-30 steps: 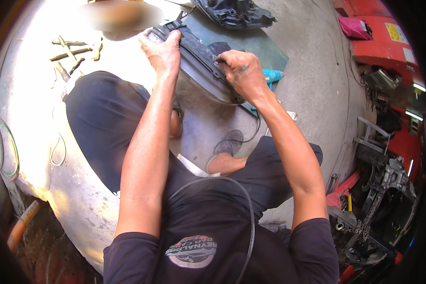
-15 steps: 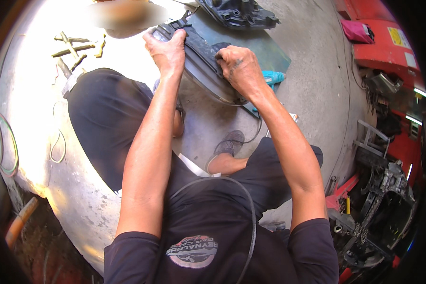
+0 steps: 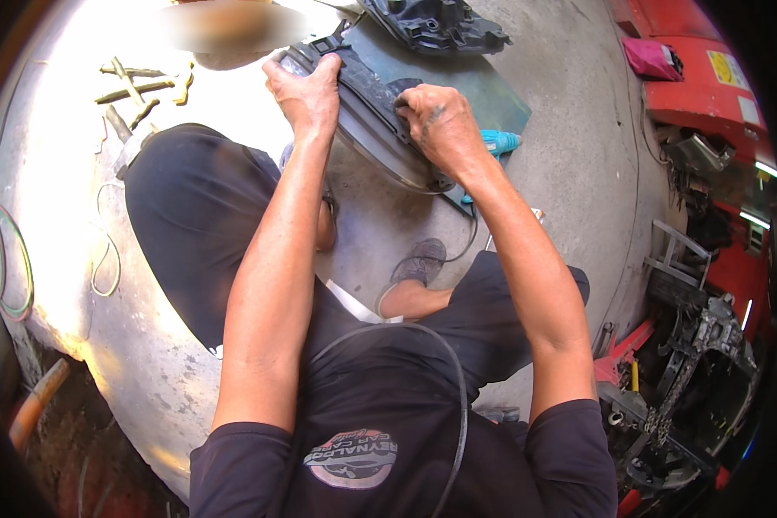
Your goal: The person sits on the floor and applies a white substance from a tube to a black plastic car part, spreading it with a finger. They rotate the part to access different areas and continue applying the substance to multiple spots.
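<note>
The left hand is clasped round the far left end of a long dark lamp-like part, thumb on top. The right hand is curled nearly closed against the part's right side; whether it pinches anything I cannot tell. In view, the part overlaps a greenish sheet, near a teal tool

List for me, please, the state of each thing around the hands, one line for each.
Left hand: gripping one end of the dark unit.
Right hand: curled at the dark unit; exact grip hidden.
Dark unit: held up by left hand.
Greenish sheet: lying flat.
Black housing: resting on the greenish sheet.
Teal tool: lying down, partly hidden; on or off unclear.
</note>
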{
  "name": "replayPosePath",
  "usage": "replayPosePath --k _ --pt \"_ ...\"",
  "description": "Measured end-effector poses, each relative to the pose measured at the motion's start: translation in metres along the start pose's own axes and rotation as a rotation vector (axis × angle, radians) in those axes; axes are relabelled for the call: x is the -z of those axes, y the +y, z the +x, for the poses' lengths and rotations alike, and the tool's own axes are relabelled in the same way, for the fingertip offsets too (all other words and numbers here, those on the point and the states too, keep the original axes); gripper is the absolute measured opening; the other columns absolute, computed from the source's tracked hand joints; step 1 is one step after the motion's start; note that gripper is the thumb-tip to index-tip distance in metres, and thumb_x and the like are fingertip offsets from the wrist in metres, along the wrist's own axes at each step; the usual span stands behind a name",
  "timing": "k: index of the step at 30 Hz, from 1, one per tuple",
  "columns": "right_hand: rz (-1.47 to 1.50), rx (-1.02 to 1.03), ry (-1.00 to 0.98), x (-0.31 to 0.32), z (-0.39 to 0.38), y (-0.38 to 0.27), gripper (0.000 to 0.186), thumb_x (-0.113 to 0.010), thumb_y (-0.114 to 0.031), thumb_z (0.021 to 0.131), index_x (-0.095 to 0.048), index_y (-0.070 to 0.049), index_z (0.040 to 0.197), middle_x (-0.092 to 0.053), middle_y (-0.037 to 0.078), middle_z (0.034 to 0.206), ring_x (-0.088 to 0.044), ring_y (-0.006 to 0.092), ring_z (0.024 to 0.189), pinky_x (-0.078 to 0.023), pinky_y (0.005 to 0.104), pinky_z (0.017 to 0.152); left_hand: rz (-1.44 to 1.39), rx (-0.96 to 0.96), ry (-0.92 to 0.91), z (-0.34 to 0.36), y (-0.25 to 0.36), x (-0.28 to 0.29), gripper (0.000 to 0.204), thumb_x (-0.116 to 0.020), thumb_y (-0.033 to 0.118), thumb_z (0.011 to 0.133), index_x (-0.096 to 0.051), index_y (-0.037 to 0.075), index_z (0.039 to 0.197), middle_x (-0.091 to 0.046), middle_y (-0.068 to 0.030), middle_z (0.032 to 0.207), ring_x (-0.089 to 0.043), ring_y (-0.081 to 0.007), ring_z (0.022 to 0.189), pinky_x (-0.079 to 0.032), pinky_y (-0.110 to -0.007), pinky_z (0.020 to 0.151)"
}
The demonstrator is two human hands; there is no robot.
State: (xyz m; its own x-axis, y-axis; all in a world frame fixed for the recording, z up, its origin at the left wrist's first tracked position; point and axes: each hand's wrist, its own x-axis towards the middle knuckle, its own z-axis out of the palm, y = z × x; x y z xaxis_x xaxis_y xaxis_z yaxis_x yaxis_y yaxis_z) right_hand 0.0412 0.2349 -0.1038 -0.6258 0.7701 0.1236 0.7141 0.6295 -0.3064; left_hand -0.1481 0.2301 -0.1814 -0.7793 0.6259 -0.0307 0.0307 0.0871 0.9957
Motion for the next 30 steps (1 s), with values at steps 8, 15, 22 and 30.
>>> replayPosePath --k 8,15,22,30 --pt "-0.028 0.035 -0.026 -0.001 -0.003 0.004 0.012 -0.068 -0.007 0.092 -0.077 0.000 0.096 -0.073 0.020 0.091 -0.071 0.0389 0.087 -0.057 0.0467 0.081 -0.029 0.015 -0.009 -0.001 0.001 0.000 0.077 -0.084 0.028 0.070 -0.048 -0.007 0.129 -0.056 -0.0316 0.123 -0.056 -0.0414 0.118 -0.045 -0.050 0.106" --pt "-0.057 0.058 -0.017 0.005 -0.007 -0.001 0.015 -0.066 -0.005 0.092 -0.078 -0.001 0.100 -0.073 0.018 0.092 -0.071 0.0378 0.090 -0.057 0.0465 0.084 -0.013 0.009 0.006 -0.002 0.002 0.001 0.076 -0.085 0.028 0.070 -0.049 -0.006 0.129 -0.057 -0.0299 0.124 -0.057 -0.0402 0.117 -0.046 -0.048 0.105" --pt "0.162 0.019 0.115 0.021 -0.021 -0.003 0.023 -0.068 -0.002 0.092 -0.076 -0.001 0.113 -0.074 0.018 0.101 -0.071 0.0345 0.091 -0.057 0.0415 0.082 0.032 -0.032 -0.022 -0.001 0.004 0.005 0.076 -0.087 0.024 0.079 -0.047 -0.007 0.136 -0.058 -0.0214 0.127 -0.059 -0.0285 0.119 -0.047 -0.040 0.106" --pt "0.334 -0.463 0.568 0.150 -0.164 0.047 0.021 -0.072 -0.005 0.096 -0.078 0.001 0.115 -0.076 0.006 0.099 -0.068 0.0139 0.089 -0.054 0.0291 0.080 -0.266 0.059 -0.088 0.003 -0.007 -0.012 0.062 -0.086 0.010 0.081 -0.050 -0.004 0.129 -0.062 -0.0147 0.119 -0.065 -0.0214 0.104 -0.053 -0.035 0.092"
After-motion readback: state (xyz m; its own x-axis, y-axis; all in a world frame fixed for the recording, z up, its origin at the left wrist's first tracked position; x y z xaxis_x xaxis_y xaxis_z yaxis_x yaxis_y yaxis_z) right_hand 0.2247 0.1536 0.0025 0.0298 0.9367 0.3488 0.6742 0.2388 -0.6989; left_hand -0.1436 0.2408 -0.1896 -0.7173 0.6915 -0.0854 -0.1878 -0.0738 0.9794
